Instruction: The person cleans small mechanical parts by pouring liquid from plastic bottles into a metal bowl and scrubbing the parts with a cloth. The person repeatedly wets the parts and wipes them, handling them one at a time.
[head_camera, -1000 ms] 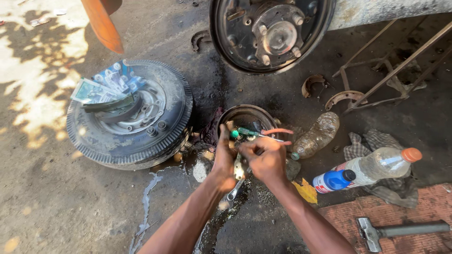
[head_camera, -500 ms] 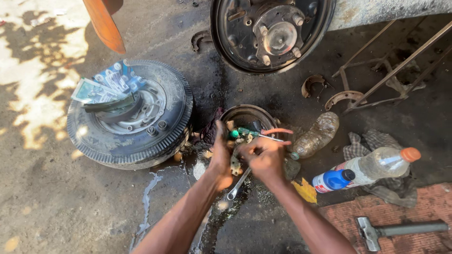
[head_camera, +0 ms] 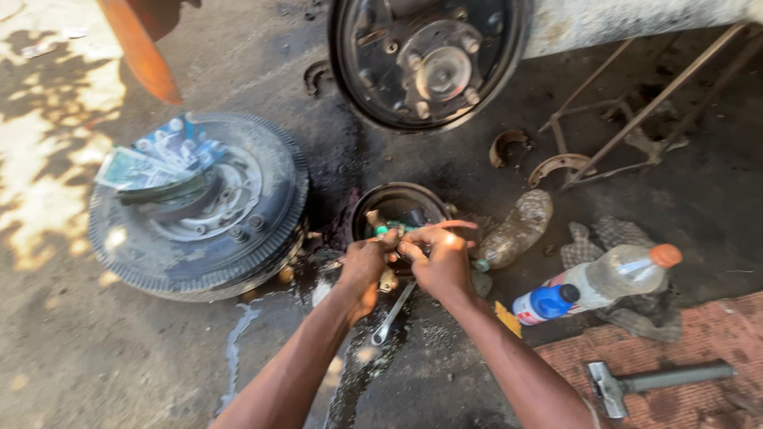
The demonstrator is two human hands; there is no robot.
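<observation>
My left hand [head_camera: 364, 268] and my right hand [head_camera: 436, 259] meet over a dark metal bowl [head_camera: 397, 205] on the oily ground. Both hands close around a small greasy part with a green piece [head_camera: 383, 230], which the fingers mostly hide. A thin reddish stick [head_camera: 457, 225] pokes out to the right from my right hand. A spanner [head_camera: 393, 313] lies on the ground just below the hands.
A wheel with tyre [head_camera: 199, 206] lies flat at left with packets on it. A brake backplate and hub [head_camera: 429, 59] sits at top. Brake shoes [head_camera: 540, 159], a dirty bottle [head_camera: 515, 226], a clear bottle [head_camera: 616, 274], a blue bottle [head_camera: 544, 303], rags, a hammer [head_camera: 656, 380].
My hands stay together over the bowl, shifting slightly. The spanner under them shows more plainly now.
</observation>
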